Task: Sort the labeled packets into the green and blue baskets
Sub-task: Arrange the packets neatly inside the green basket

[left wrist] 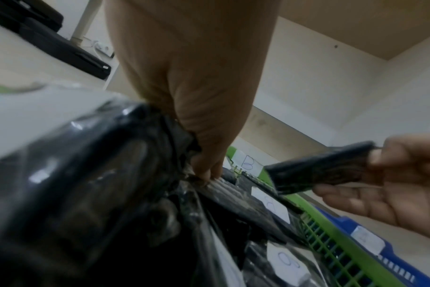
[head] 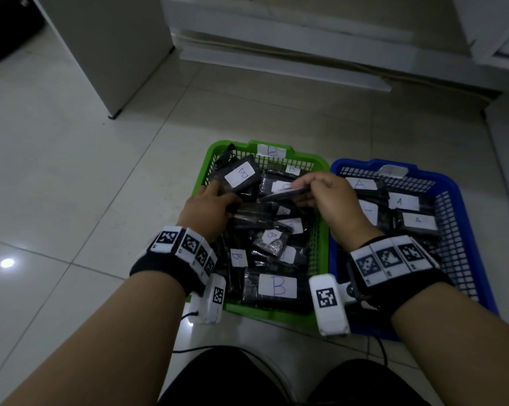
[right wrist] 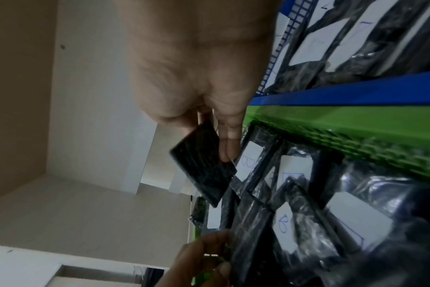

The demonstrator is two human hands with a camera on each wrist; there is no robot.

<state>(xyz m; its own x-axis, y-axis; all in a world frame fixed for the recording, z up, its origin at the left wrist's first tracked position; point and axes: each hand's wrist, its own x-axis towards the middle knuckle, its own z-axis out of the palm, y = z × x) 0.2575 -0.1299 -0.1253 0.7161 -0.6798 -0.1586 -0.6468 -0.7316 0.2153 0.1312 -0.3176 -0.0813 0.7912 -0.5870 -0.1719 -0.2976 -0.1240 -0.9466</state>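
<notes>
A thin black packet (head: 288,195) hangs edge-on above the green basket (head: 320,230), pinched by the fingers of the right hand (head: 332,197). The left hand (head: 209,209) grips a B-labeled packet (head: 243,175) lifted over the pile near the basket's left wall. The blue basket (head: 458,218) touches the green one's right rim, with bare floor (head: 71,171) to the left.
</notes>
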